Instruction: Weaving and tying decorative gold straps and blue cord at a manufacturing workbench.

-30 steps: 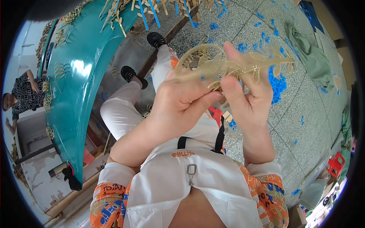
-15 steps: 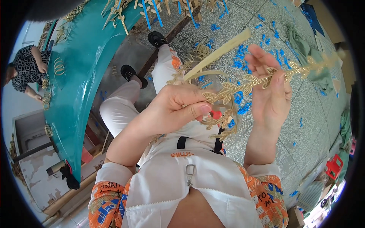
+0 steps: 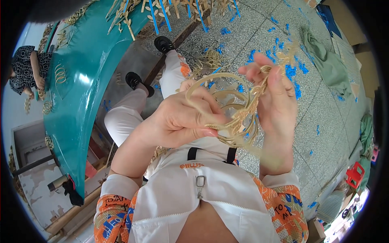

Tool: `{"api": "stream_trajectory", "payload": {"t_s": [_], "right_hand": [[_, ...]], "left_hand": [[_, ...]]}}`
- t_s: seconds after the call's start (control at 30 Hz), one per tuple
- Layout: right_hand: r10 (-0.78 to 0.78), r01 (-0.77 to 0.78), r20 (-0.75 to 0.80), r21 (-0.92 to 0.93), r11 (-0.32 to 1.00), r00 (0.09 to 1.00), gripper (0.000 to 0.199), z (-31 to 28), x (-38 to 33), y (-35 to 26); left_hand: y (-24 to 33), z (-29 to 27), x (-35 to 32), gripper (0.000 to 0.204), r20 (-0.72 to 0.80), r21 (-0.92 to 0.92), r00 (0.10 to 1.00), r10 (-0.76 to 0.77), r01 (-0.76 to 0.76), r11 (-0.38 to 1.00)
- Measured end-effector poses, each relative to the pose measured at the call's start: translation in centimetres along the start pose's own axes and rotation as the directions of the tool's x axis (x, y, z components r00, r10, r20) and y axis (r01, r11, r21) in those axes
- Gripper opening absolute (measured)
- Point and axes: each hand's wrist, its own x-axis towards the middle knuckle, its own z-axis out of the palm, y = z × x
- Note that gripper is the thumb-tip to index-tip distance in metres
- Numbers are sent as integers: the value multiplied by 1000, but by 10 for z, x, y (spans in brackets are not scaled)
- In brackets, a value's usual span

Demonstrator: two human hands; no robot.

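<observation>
white zip-front top (image 3: 162,198) | orange-and-blue patterned sleeves (image 3: 117,214) – white cuffs (image 3: 121,185) | white trousers (image 3: 123,126) – orange print (image 3: 184,70) | black shoes (image 3: 163,44)

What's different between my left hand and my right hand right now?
Your left hand shows mostly its back, while your right hand turns its palm toward the camera. The left pinches the looped gold trim with fingers curled in; the right's fingers are looser and reach higher in the picture. Both are bare and at the trim.
</observation>
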Motion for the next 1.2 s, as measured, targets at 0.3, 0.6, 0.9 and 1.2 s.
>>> {"api": "stream_trajectory", "payload": {"t_s": [0.3,0.6,0.9,1.2], "right_hand": [[259,-283,142,188,941,955,40,16,-3,-15],[-162,132,-136,-207,969,977,15,28,-6,2],[-507,470,133,-623,625,852,23,29,-12,30],[-525,549,483,-835,-34,701,86,15,6,-4]], "left_hand": [[-8,-13,5,16,153,-22,983,98,-96,995],[-21,5,-18,40,-325,254,942,-87,175,951],[19,28,11,48,-437,242,872,-222,352,904],[15,14,-3,22,-411,19,882,-231,262,965]]}}
